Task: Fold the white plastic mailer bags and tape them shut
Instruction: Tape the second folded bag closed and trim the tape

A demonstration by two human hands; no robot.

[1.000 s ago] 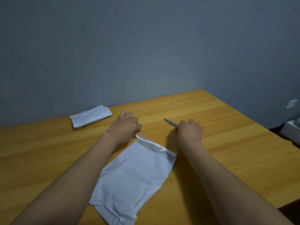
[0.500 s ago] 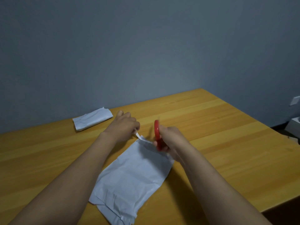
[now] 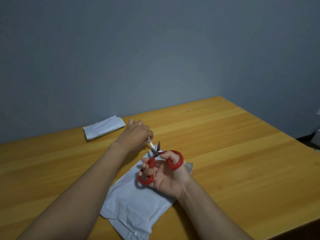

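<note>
A crumpled white mailer bag (image 3: 133, 203) lies flat on the wooden table (image 3: 233, 153) in front of me. My left hand (image 3: 135, 135) pinches a thin white strip (image 3: 152, 144) pulled up from the bag's far left corner. My right hand (image 3: 166, 175) holds red-handled scissors (image 3: 159, 163) above the bag's far end, palm up, fingers through the loops. The blades are parted and point at the strip just beside my left fingers. A second white bag (image 3: 103, 129), folded into a small packet, rests near the table's far edge by the wall.
A grey wall (image 3: 155, 58) rises right behind the table's far edge. The table's right edge runs diagonally down to the lower right, with floor and a pale object (image 3: 316, 137) beyond it.
My right hand lifted the scissors off the table, turned palm up and brought the parted blades to the strip. My left hand stayed pinching the strip at the bag's corner.
</note>
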